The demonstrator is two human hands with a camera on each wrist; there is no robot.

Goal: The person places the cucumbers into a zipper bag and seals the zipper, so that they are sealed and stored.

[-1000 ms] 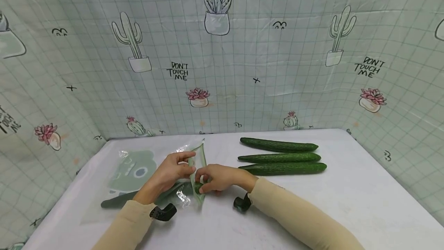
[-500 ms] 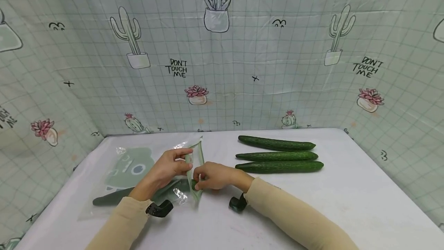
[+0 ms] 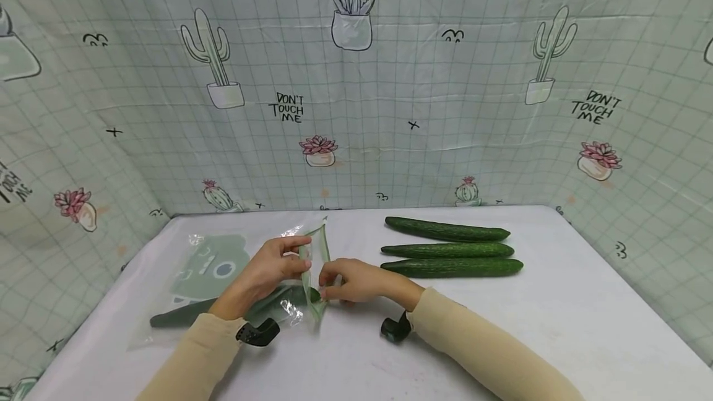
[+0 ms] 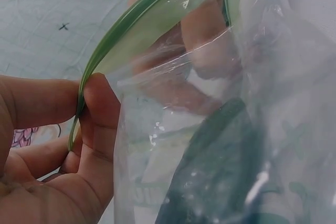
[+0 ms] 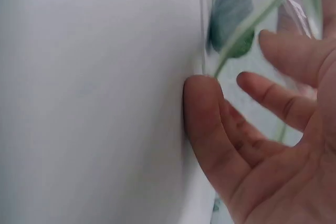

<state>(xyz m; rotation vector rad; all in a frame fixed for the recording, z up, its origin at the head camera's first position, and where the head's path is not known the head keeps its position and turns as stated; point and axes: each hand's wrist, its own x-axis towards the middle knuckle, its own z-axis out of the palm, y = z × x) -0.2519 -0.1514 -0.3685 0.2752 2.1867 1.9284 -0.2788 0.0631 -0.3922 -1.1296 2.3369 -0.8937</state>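
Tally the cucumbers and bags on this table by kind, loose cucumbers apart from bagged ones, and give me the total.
Loose cucumbers: 3
Bagged cucumber: 1
Plastic bag: 1
Total: 5

A left forearm in a cream cloth sleeve [image 3: 186, 357] leads to a left hand [image 3: 274, 263] pinching the rim of a clear plastic bag with green edging [image 3: 223, 258], while a right forearm in a matching sleeve [image 3: 490, 342] slants rightward from the bag's mouth, beside which the right hand [image 3: 356, 279] holds its fingers bent and apart.
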